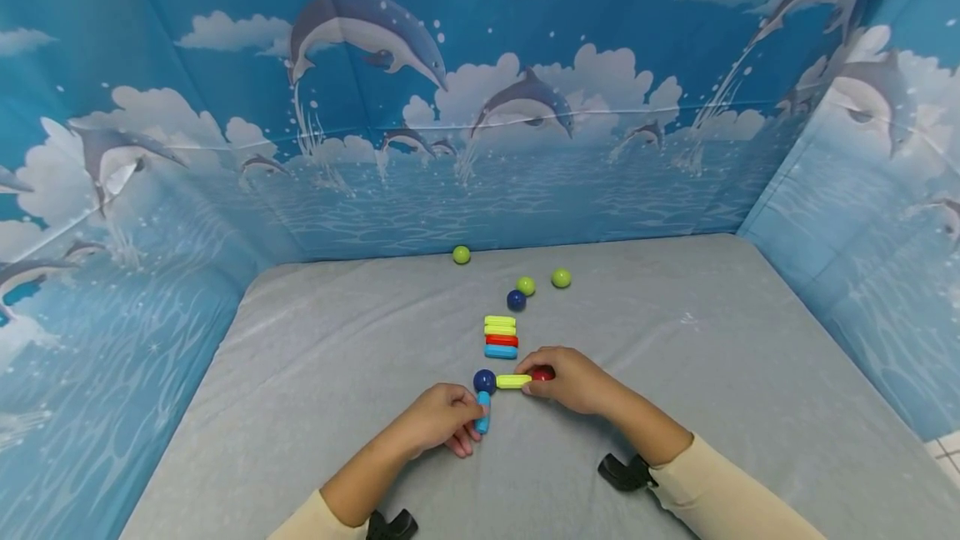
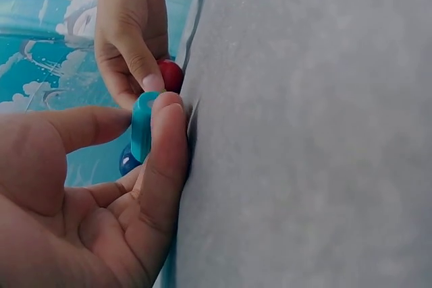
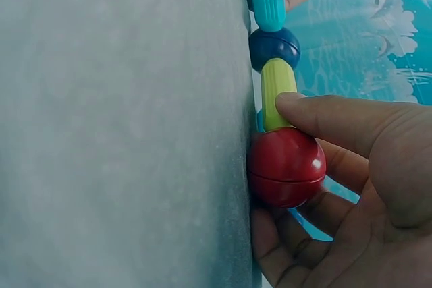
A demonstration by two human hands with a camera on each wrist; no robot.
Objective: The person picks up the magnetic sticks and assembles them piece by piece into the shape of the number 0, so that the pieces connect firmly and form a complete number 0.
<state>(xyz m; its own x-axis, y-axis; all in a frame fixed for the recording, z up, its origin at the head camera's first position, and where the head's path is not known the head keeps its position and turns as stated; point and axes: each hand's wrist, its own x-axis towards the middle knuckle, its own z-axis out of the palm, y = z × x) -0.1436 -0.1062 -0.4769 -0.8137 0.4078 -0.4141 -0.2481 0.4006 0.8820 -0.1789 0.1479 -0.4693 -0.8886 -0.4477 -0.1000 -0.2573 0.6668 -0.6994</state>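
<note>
Between thumb and fingers, my left hand (image 1: 441,417) pinches a light blue stick (image 1: 483,413). The upper end of that stick meets a dark blue ball (image 1: 484,381). From the ball's right side a yellow-green stick (image 1: 512,382) runs to a red ball (image 1: 542,372), partly covered by my right hand (image 1: 567,380) in the head view. In the right wrist view my thumb presses on the yellow-green stick (image 3: 271,85), close to the red ball (image 3: 287,166), with the other fingers curled behind. The left wrist view shows the light blue stick (image 2: 141,126) at my fingertips.
Just beyond the hands lies a row of short sticks (image 1: 501,331) in yellow, red and blue. Farther back are another dark blue ball (image 1: 516,300) and green balls (image 1: 561,277). A dolphin-print curtain (image 1: 510,198) borders the grey cloth surface (image 1: 337,340).
</note>
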